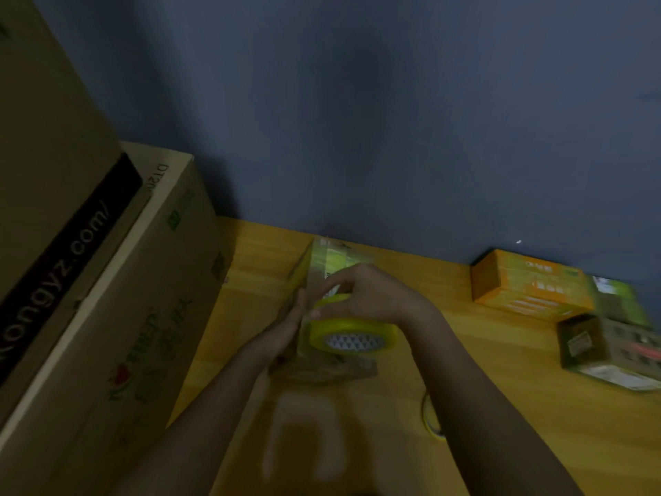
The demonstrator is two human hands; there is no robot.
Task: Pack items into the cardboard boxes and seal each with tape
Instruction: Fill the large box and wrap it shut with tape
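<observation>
**Tape goes onto a small box at the desk's far edge**

Your two forearms reach up from the bottom of the view toward the middle of the wooden desk point(518, 406). Your right hand point(372, 295) arches over a yellow tape roll point(352, 332), fingers curled round its upper rim, the roll's white patterned core facing you. Your left hand point(286, 327) lies with straight fingers pressed flat against the left side of a small box point(322, 266), its grip spread rather than curled. That box stands upright near the blue wall point(393, 119), between your hands, with a glossy strip of clear tape down its near face; blur hides where the strip ends. Just below the roll lies a flattened piece of brown cardboard point(322, 372). At your left, two large cardboard cartons point(107, 298) are stacked, the upper one printed with a web address on a black band. Well apart at the right sit an orange carton point(525, 284) against the wall and a darker packed box point(608, 349) just beside it. Another thin yellow ring point(431, 417) peeks out by your right forearm.
</observation>
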